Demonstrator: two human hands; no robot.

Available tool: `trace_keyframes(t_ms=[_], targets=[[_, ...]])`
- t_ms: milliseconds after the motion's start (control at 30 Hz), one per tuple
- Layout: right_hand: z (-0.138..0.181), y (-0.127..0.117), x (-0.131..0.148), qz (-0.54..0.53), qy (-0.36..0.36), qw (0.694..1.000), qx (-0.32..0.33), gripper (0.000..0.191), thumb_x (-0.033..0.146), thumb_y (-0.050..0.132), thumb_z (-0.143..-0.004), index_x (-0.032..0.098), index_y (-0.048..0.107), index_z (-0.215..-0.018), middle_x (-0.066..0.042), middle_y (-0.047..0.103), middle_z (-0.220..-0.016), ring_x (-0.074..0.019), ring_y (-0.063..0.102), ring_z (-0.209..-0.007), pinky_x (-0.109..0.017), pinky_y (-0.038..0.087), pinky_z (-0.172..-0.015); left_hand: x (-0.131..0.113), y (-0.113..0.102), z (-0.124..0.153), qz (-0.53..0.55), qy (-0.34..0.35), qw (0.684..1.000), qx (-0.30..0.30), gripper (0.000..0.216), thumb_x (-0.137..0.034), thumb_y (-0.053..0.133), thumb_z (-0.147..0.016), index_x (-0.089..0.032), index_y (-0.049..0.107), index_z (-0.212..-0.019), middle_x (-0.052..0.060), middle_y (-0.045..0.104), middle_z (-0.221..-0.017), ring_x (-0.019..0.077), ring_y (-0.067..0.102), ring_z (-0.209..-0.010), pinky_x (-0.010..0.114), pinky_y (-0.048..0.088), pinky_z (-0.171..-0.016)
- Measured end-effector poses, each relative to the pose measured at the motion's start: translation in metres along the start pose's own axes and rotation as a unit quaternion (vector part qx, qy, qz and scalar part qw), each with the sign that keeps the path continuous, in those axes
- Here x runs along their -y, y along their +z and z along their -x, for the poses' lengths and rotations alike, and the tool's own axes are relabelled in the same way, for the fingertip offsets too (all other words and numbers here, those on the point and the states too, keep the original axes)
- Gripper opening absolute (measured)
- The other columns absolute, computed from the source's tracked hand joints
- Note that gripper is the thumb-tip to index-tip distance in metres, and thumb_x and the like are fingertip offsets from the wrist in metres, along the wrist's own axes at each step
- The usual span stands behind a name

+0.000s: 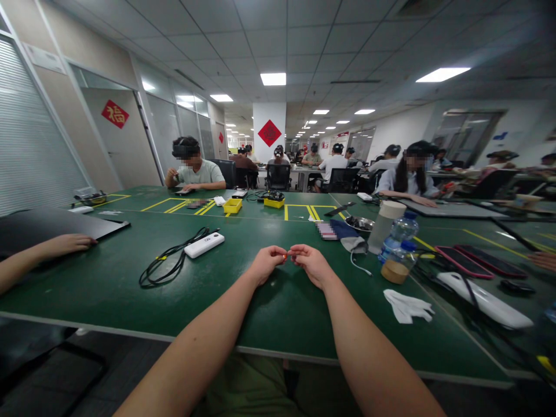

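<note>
Above the green table, my left hand [267,264] pinches a small orange-red piece [285,258] between thumb and forefinger. It is too small for me to tell its kind. My right hand [311,265] is closed in a pinch right beside it, fingertips close to those of the left. Whatever the right fingers hold, if anything, is hidden. Off to the left, a white power bank [204,245] lies next to a coiled black cable [163,267].
Bottles [399,231], a metal bowl [360,224] and a crumpled white tissue [408,306] sit to the right, along with phones [464,262]. Yellow trays [233,205] stand farther back. A neighbour's hand [73,243] rests at left; other people sit across the table.
</note>
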State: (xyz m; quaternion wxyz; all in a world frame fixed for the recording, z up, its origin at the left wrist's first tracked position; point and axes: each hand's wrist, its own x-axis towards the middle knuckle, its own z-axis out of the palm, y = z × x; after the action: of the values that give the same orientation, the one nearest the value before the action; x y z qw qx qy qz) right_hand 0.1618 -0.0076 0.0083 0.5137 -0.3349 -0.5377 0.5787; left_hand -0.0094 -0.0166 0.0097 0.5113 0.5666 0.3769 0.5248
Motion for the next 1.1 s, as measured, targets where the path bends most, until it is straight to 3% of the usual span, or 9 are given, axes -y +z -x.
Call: trace_keyframes(t_ms=[200,500,800,933,1100], targets=[[0.0029,0.0039,0.0059,-0.026,0.030,0.999,-0.010,0.027,0.017,0.067,-0.063,0.017,0.064,-0.089,-0.004,0.068,-0.084,-0.0114,0.060,-0.061,-0.026,0.046,-0.062,0.0073,-0.0031,-0.0039,-0.008,-0.008,1.000,0.026,0.019,-0.014,0.059,-0.068,-0.013,0.067,-0.085,0.003,0.064,-0.073,0.0086,0.052,-0.058,0.022,0.041,-0.058],[0.0046,0.0048,0.0080,-0.068,0.051,0.996,0.004,0.019,0.018,0.066,-0.069,0.016,0.063,-0.087,-0.006,0.068,-0.076,-0.0147,0.064,-0.063,-0.029,0.050,-0.062,0.0035,-0.0029,-0.0017,0.044,-0.031,0.997,0.047,0.024,-0.029,0.065,-0.072,-0.011,0.067,-0.088,0.004,0.063,-0.072,0.0089,0.053,-0.061,0.022,0.041,-0.061],[0.0052,0.0061,0.0077,-0.055,0.074,0.996,-0.008,0.015,0.020,0.068,-0.071,0.017,0.059,-0.082,-0.005,0.066,-0.068,-0.0183,0.068,-0.068,-0.028,0.053,-0.061,0.0036,-0.0038,-0.0014,0.048,-0.039,0.997,0.036,0.022,-0.032,0.066,-0.072,-0.013,0.060,-0.078,0.001,0.059,-0.063,0.0077,0.051,-0.053,0.020,0.038,-0.053],[0.0052,0.0055,0.0071,-0.046,0.078,0.996,-0.015,0.018,0.022,0.071,-0.070,0.017,0.058,-0.082,-0.003,0.065,-0.071,-0.0184,0.068,-0.070,-0.028,0.053,-0.060,0.0053,-0.0040,-0.0036,0.057,-0.047,0.997,0.025,0.023,-0.029,0.065,-0.073,-0.013,0.062,-0.088,0.001,0.058,-0.063,0.0073,0.050,-0.052,0.019,0.037,-0.050],[0.0031,0.0025,0.0028,0.030,0.041,0.998,-0.023,0.022,0.024,0.070,-0.068,0.017,0.062,-0.088,-0.001,0.063,-0.071,-0.0113,0.061,-0.058,-0.020,0.044,-0.048,0.0070,-0.0036,-0.0043,0.055,-0.044,0.997,0.032,0.023,-0.031,0.065,-0.073,-0.011,0.064,-0.085,0.003,0.061,-0.071,0.0068,0.050,-0.056,0.019,0.037,-0.052]])
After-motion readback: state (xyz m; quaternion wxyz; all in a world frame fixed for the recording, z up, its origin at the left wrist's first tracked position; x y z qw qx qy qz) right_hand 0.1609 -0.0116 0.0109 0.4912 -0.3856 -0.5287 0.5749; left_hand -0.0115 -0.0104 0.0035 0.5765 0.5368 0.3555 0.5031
